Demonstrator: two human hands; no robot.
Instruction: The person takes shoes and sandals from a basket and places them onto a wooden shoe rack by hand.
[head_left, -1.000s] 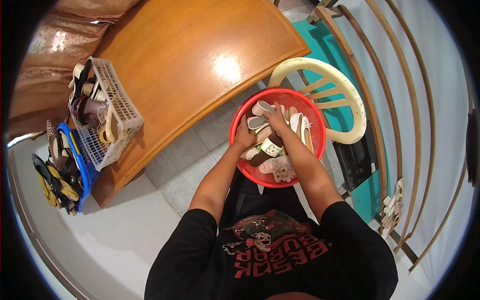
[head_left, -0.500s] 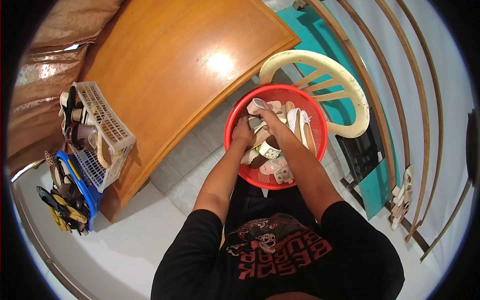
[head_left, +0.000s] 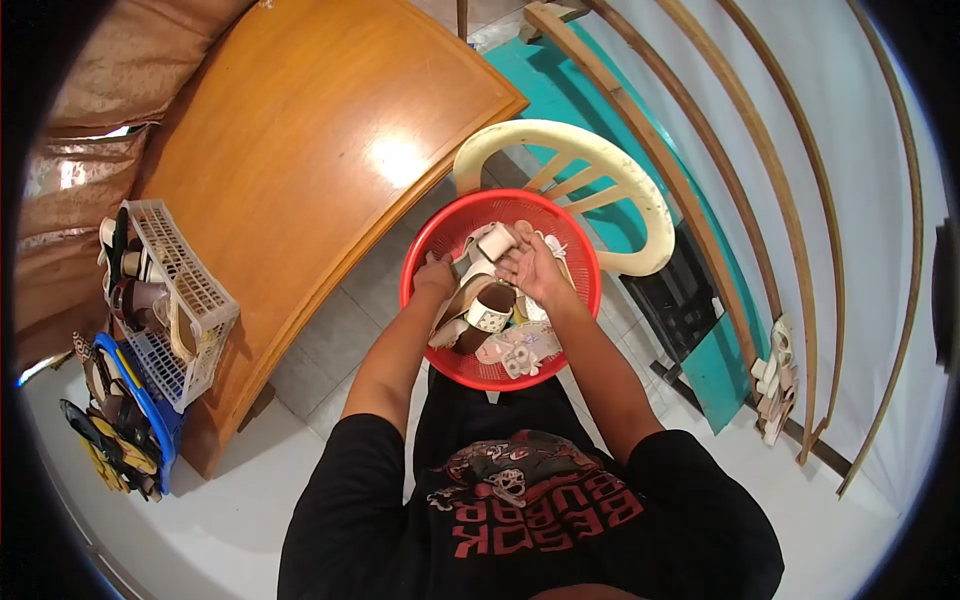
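A red plastic basket [head_left: 412, 300] full of shoes is in front of me, in the middle of the head view. My left hand [head_left: 435, 276] reaches down inside its left side, beside a sandal with a tan insole [head_left: 462, 297]; its fingertips are hidden. My right hand [head_left: 535, 270] is over the shoes on the right, palm turned up, fingers apart and holding nothing. A pale block-heeled shoe [head_left: 496, 241] lies just beyond its fingers. A white studded shoe [head_left: 490, 308] and a pale pink sandal with a flower ornament [head_left: 520, 357] lie nearer to me.
A cream plastic chair [head_left: 648, 215] stands right behind the basket. To the left is a wooden table [head_left: 330, 130], with a white crate [head_left: 205, 300] and a blue basket [head_left: 165, 420] of footwear by its end. Wooden rails [head_left: 690, 230] and a pair of white sandals [head_left: 775, 385] are at right.
My right hand has turned palm up and opened, away from the pale block-heeled shoe, which now lies among the others. The left hand has moved to the basket's left side. The whole view has shifted.
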